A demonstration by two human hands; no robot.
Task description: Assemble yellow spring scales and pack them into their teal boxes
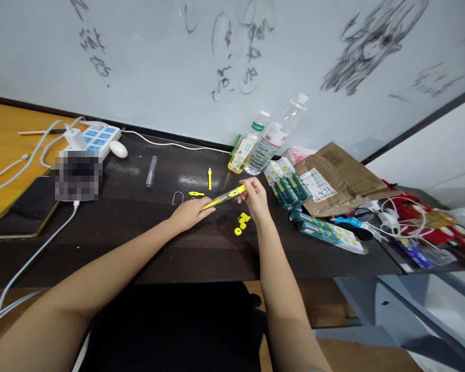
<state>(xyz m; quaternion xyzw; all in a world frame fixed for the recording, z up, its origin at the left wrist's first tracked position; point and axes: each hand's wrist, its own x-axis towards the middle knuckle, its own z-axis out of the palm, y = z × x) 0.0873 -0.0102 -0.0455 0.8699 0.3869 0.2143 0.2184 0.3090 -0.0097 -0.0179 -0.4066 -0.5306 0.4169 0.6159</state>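
Observation:
My left hand (pixel 191 213) is closed around the lower left end of a spring scale (pixel 223 198), a slim clear tube with yellow parts inside. The fingers of my right hand (pixel 254 195) pinch its yellow upper right end. The tube is held slanted above the dark table. Just below it lie several small yellow caps and rings (pixel 241 223). Beyond my left hand are a flat yellow piece (pixel 196 194), a yellow rod (pixel 210 179) and a bent wire loop (pixel 177 198). Farther back rests a separate clear tube (pixel 151 171).
Two bottles, one with yellowish liquid (pixel 243 152) and one clear (pixel 264 150), stand by the whiteboard (pixel 158 62). Green boxes (pixel 284 183) and a cardboard package (pixel 329 178) lie at right. A power strip (pixel 101 138), a phone (pixel 23 209) and white cables are at left.

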